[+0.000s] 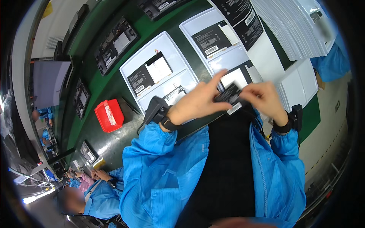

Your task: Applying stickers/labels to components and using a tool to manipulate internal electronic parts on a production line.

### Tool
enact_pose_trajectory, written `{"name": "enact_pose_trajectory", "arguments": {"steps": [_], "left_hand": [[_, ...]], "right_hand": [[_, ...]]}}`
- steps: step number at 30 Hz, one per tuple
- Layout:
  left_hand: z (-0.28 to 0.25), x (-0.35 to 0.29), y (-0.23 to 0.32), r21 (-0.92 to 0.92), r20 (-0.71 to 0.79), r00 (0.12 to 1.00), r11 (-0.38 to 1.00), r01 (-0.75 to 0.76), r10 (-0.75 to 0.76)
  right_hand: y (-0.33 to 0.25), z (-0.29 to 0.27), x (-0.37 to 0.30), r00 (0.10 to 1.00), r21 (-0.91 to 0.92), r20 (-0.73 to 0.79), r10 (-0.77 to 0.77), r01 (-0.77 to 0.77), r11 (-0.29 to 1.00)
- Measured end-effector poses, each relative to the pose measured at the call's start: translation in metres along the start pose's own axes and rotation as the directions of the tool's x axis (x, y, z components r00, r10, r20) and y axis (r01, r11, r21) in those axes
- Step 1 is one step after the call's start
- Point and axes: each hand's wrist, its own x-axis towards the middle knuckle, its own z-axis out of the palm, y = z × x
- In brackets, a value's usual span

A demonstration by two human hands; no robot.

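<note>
Head view: your right hand (pixel 264 99) pinches a black piece (pixel 229 95); your left hand (pixel 201 99) spreads thumb and forefinger beside it, whether gripping, I cannot tell.

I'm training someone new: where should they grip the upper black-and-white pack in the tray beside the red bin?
Grip the pack by its black half's long edges, probably from above: it lies flat within the raised rim of the tray, with thin wires near its white end.
</note>
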Motion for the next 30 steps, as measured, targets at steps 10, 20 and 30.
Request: {"name": "enact_pose_trajectory", "arguments": {"steps": [10,20,30], "left_hand": [[0.004,-0.001,-0.043,0.574,-0.316,0.834,0.791,-0.211,0.452],[0.008,0.008,-0.043,0.58,-0.279,0.841,0.78,-0.237,0.463],[0.014,0.033,-0.035,0.647,-0.074,0.862,0.682,-0.341,0.501]], "right_hand": [[0.036,-0.007,0.024,0.965,0.04,-0.213,0.155,-0.15,0.988],[0.033,-0.01,0.031,0.965,0.037,-0.188,0.185,-0.181,0.983],[0.025,-0.019,0.036,0.967,-0.035,-0.167,0.192,-0.201,0.979]]}}
